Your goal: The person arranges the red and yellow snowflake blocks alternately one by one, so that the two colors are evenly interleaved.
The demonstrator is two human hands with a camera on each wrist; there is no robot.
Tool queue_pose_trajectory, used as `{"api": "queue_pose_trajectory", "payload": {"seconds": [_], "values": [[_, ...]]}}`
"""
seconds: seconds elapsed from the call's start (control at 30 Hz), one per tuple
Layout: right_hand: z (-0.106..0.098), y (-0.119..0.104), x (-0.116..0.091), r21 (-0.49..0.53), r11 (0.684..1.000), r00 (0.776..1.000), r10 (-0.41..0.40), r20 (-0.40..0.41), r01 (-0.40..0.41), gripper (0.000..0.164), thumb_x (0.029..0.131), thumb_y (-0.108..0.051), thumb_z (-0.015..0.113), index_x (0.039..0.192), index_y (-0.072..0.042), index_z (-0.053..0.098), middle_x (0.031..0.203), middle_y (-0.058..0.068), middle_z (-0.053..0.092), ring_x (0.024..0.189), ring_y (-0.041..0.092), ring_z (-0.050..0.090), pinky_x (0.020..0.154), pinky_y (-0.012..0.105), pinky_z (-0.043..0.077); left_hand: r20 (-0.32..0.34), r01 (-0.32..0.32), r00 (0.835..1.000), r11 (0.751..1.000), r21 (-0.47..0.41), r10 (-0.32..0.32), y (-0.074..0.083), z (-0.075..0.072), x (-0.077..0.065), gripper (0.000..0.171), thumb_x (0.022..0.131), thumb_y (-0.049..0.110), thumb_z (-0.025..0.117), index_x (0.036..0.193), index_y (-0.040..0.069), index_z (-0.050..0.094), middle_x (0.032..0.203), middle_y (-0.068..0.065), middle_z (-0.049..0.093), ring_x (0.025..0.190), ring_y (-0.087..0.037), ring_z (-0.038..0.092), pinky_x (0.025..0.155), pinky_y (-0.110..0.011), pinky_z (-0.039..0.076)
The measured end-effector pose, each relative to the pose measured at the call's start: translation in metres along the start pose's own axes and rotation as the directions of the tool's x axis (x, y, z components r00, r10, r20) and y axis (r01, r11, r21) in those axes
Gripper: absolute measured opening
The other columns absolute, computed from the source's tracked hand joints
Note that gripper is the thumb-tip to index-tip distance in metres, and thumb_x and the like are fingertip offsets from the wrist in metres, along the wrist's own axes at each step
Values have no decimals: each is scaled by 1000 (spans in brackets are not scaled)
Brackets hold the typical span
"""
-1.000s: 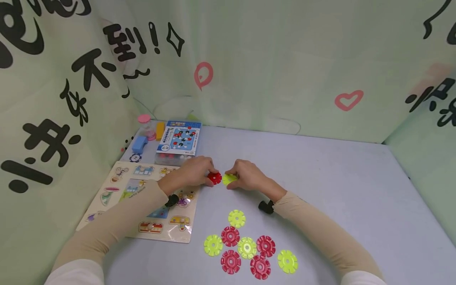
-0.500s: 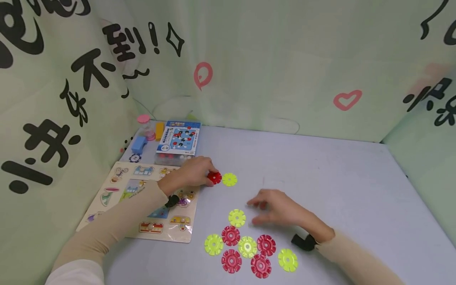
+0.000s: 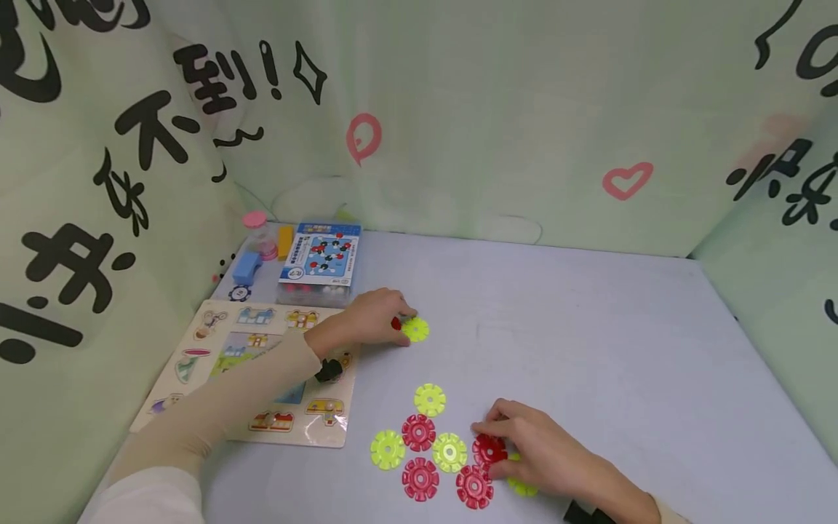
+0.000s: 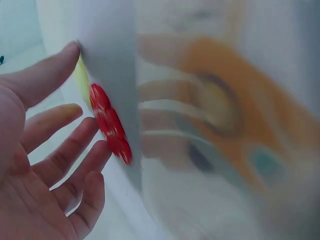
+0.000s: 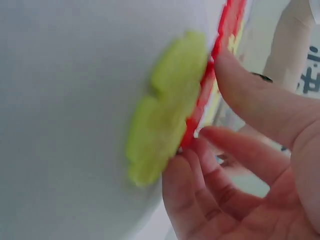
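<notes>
In the head view my left hand (image 3: 373, 318) pinches a yellow-green notched plastic disc (image 3: 416, 330) by its edges. Beneath that hand a red disc (image 3: 396, 322) is mostly covered; the left wrist view shows this red disc (image 4: 110, 125) lying flat on the table between the hand and the board. Farther front, my right hand (image 3: 546, 451) holds another red disc (image 3: 488, 449) between thumb and fingers. A yellow-green disc (image 3: 522, 486) is partly hidden under the right hand, and it fills the middle of the right wrist view as a blurred green disc (image 5: 167, 110).
Several more discs lie near the table's front, among them a red disc (image 3: 420, 479) and a green disc (image 3: 430, 399). A wooden picture puzzle board (image 3: 308, 429) lies under the left forearm. Behind it stand a boxed set (image 3: 321, 255), a blue block (image 3: 246, 268) and a pink-capped bottle (image 3: 260, 236).
My right hand has let go of the far green disc and come back toward me to a red disc. My left hand has shifted right from the red disc to the green one.
</notes>
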State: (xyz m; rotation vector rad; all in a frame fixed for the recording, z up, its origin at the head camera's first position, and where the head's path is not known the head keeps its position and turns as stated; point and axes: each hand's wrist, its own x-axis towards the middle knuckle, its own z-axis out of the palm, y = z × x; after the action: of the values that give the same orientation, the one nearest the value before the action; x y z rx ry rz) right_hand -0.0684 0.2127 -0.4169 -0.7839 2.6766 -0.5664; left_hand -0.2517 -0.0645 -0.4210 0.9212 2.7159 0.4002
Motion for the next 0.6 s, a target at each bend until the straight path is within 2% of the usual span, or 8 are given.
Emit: {"api": "queue_pose_trajectory", "payload": {"seconds": [0.17,0.4,0.6], "values": [[0,3,0,9,1000,1000,-1,4,1,44,70,-38,82,109,-22,72,98,-13,55,85,3,49,71,17,47,-3,-8,1000,1000,14,8,3,4,9,53,76,43,76,125,26,63,111,3,61,96,-11,52,77,-27,43],[-3,-1,1,-3,1000,1000,13,21,-13,38,69,-38,82,102,-23,72,94,-14,57,79,0,50,67,17,48,-5,-16,1000,1000,27,17,7,3,9,49,76,42,76,122,26,65,110,3,60,97,-13,52,78,-29,43],[-4,-5,5,-54,998,999,-31,30,32,37,66,-35,82,99,-20,75,92,-10,60,74,0,50,61,14,46,-7,-7,1000,999,34,7,7,4,9,49,76,42,76,121,25,66,111,3,60,100,-14,52,80,-30,43]]}}
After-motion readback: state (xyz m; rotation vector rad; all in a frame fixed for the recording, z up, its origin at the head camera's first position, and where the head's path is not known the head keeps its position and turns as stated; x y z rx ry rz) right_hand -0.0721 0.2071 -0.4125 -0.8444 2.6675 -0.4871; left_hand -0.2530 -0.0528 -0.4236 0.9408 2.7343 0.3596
